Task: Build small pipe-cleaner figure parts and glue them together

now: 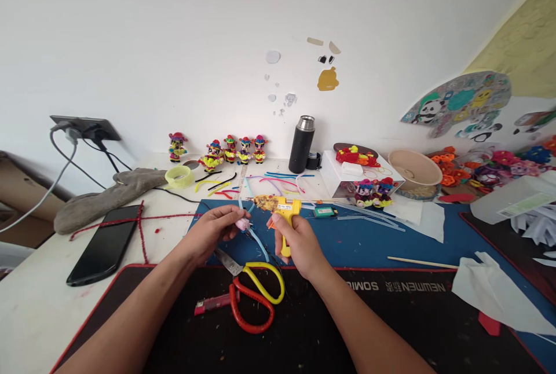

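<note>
My right hand (299, 246) is wrapped round the handle of a yellow glue gun (284, 207), whose nozzle points left. My left hand (215, 229) pinches a small pink piece (242, 224) attached to a light-blue pipe cleaner (259, 242), held just left of the gun's nozzle. Both hands hover over the blue mat (373, 241). Below them, scissors (252, 293) with yellow and red handles lie on the black desk mat (391, 316).
A black phone (104, 245) and crossed red pipe cleaners (139, 220) lie at the left. Several small pipe-cleaner figures (230, 150) stand along the wall beside a black flask (302, 143). A white box (347, 177), a bowl (414, 169), paper sheets (495, 293) and a wooden stick (421, 261) sit right.
</note>
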`<state>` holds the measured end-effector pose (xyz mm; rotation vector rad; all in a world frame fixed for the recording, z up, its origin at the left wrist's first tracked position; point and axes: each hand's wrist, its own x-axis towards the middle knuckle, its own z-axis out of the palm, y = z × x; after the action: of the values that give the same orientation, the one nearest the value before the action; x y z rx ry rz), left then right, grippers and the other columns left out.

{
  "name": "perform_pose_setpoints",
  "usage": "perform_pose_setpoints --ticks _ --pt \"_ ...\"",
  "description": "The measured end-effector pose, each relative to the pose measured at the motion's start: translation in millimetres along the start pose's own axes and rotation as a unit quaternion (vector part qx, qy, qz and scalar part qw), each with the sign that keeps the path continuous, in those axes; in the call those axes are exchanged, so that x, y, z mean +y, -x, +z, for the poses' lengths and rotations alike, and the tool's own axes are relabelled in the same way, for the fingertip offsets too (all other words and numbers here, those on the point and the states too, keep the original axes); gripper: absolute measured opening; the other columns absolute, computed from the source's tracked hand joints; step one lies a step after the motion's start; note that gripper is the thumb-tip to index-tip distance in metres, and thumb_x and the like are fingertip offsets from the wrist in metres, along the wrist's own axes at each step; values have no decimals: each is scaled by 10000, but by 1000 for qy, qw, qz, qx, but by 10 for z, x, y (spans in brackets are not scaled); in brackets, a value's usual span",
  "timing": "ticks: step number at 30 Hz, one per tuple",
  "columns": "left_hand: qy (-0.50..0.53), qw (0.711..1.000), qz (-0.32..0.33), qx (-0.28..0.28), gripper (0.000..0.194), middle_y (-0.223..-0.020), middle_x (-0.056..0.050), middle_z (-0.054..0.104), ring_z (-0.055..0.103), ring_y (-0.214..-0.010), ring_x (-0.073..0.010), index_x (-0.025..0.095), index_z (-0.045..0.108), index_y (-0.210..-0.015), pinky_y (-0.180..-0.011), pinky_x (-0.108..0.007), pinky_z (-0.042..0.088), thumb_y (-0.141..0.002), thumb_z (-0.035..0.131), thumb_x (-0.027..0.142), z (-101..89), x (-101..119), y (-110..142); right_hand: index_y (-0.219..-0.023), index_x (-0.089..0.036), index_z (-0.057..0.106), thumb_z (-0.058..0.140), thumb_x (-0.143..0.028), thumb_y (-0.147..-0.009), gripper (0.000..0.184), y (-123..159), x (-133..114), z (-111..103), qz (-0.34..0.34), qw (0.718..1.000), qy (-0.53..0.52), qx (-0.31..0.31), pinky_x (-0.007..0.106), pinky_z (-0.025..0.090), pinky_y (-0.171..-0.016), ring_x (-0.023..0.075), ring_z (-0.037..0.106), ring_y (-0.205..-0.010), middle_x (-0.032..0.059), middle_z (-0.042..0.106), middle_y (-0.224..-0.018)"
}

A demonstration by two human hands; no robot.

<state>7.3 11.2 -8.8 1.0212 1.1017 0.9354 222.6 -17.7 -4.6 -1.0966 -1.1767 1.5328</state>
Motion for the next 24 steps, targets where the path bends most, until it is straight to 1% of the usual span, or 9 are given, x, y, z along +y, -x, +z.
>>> perform_pose_setpoints --ticks 4,10,14,18,21,24 --pt "14 1000 -4 3 442 -679 -18 662 455 -540 -88 162 823 -842 -497 -211 294 -667 931 554 1 10 7 -869 -183 636 665 -736 -837 554 18 20 17 19 1000 14 -18 221 303 -331 103 409 -299 -45 564 -440" --pt "18 1000 -1 8 420 -700 -29 678 470 -553 -91 169 825 -845 -492 -207 303 -678 932 539 4 -1 -1 -870 -185 635 671 -741 -831 558 22 15 20 20 1000 15 -12 221 299 -335 100 405 -302 -49 560 -440" --pt "8 1000 -8 -1 419 -697 -33 681 468 -546 -91 165 827 -836 -496 -210 302 -673 929 537 10 -3 4 -880 -178 647 667 -746 -834 570 22 8 25 18 1000 13 -8 224 303 -336 105 409 -304 -46 558 -435" --pt "-3 1000 -13 -10 420 -705 -37 684 468 -547 -96 164 832 -843 -503 -220 299 -680 917 542 16 8 10 -919 -170 666 675 -732 -845 567 11 -7 2 -12 999 -15 32 226 308 -340 106 418 -312 -53 553 -447" --pt "0 1000 -5 -4 433 -704 -33 679 459 -548 -99 167 829 -835 -507 -225 300 -671 914 559 12 24 13 -932 -170 673 670 -721 -859 555 -19 -6 -45 -40 995 -40 79 223 291 -336 103 421 -313 -56 550 -460" --pt "0 1000 1 1 451 -703 -33 680 459 -548 -104 168 825 -834 -508 -229 292 -665 909 577 3 37 11 -923 -166 670 678 -721 -854 559 -66 31 -89 -52 992 -42 110 219 309 -344 102 436 -323 -50 560 -469"
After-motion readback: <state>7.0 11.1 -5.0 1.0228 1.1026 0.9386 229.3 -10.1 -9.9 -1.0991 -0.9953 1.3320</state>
